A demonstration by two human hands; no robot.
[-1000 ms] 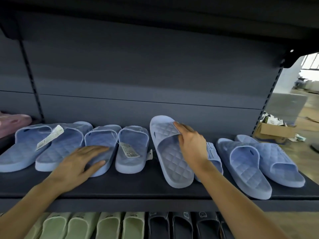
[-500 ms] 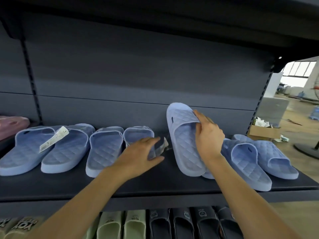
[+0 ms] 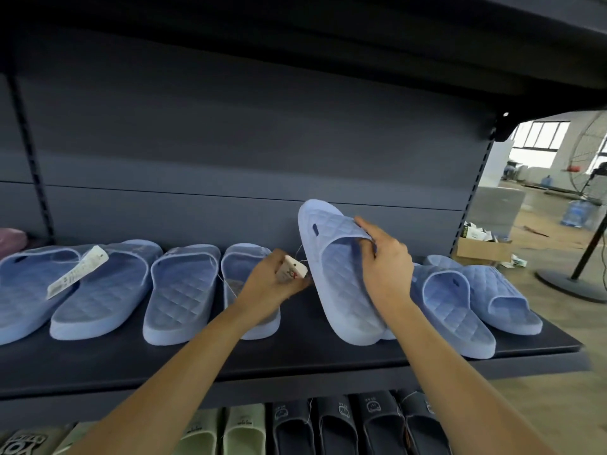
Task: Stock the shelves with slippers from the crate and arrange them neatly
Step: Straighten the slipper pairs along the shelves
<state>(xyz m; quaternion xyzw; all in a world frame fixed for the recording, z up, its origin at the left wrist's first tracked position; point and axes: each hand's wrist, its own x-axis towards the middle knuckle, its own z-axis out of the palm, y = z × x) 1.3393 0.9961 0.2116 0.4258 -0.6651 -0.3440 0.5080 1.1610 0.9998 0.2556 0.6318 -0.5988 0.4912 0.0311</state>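
Note:
Several light blue quilted slippers lie in a row on a dark shelf. My right hand grips the strap of one blue slipper, tilted with its toe raised toward the back panel. It partly covers its pair underneath. My left hand pinches a small paper tag on a thread, in front of the neighbouring slipper. Two more pairs sit to the left and one pair to the right.
A pink slipper lies at the far left of the shelf. The lower shelf holds pale green slippers and dark navy slippers. Right of the rack stand a cardboard box, a floor fan and water jugs on the floor.
My left hand moved right from the slippers on the left and took hold of the paper tag. My right hand tilted the blue slipper up and shifted it right.

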